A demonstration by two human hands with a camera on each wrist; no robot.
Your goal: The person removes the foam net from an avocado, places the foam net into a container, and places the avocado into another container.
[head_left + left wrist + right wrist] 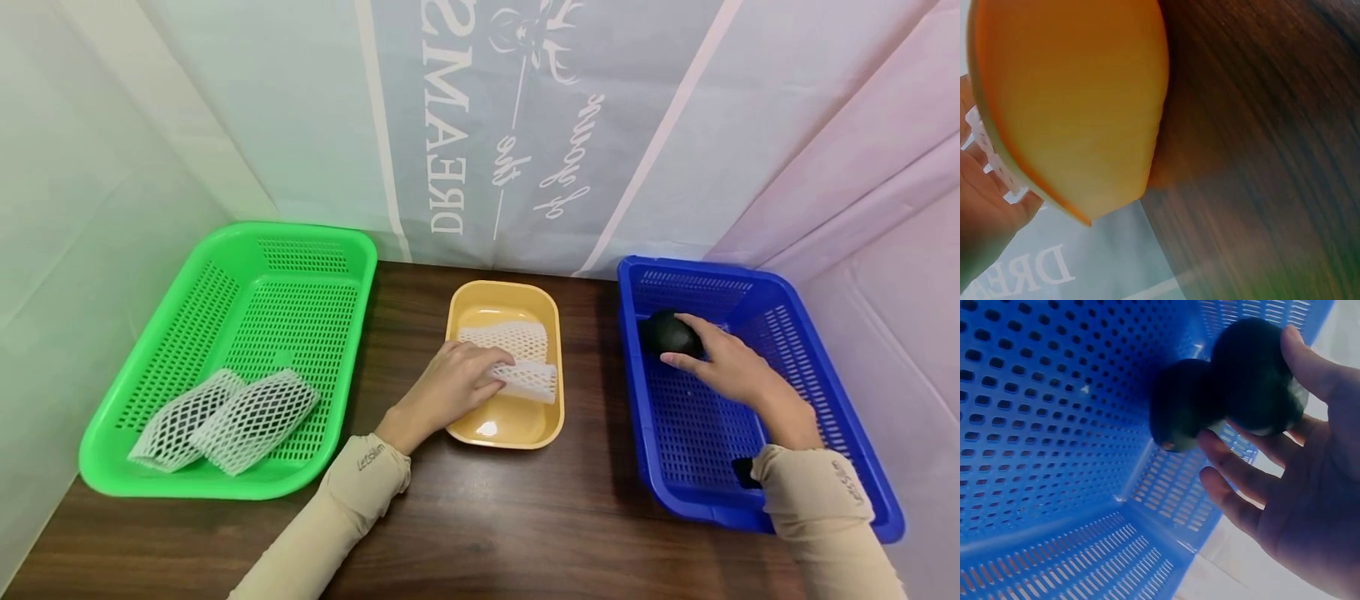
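My left hand (pixel 450 379) pinches a white foam net sleeve (pixel 531 382) over the yellow tray (pixel 517 431). A second foam net (pixel 506 335) lies in that tray, just behind the first. In the left wrist view the tray's outer wall (pixel 1079 112) hides most of the net and fingertips. Inside the blue basket (pixel 630 392), my right hand (pixel 723 362) holds a smooth, dark green round fruit (pixel 1254 378), thumb on one side and fingers on the other. A second dark green fruit (pixel 1179 409) sits right beside it in the right wrist view.
At left stands a green basket (pixel 300 292), with two dark items in white foam nets (pixel 255 421) at its near end. A small black object (pixel 745 472) lies in the blue basket by my right sleeve. Printed cloth (pixel 487 167) hangs behind the wooden table (pixel 495 517).
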